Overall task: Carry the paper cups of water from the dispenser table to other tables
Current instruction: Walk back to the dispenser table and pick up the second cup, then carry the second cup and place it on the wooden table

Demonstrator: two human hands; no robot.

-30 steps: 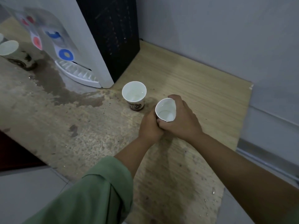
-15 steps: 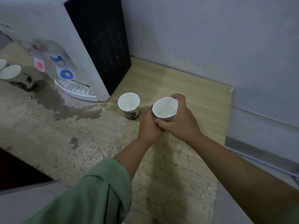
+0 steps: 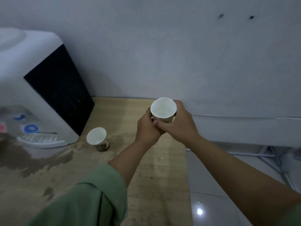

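A white paper cup [image 3: 163, 109] with water in it is held upright above the far right part of the wooden table [image 3: 156, 173]. My left hand [image 3: 147, 128] wraps its left side and my right hand [image 3: 180, 123] wraps its right side and base. A second paper cup [image 3: 97, 138] with a dark printed base stands on the table to the lower left, next to the water dispenser [image 3: 37, 95]. Its contents are hard to make out.
The white and black dispenser has blue and red taps and a drip tray [image 3: 42, 139]. A dark wet stain [image 3: 31, 160] spreads over the table's left part. The wall is right behind. Tiled floor [image 3: 216, 201] and cables lie right of the table's edge.
Both hands have lifted the cup off the table and moved it up and to the right. The view has tilted up toward the wall; the cups at far left are out of frame.
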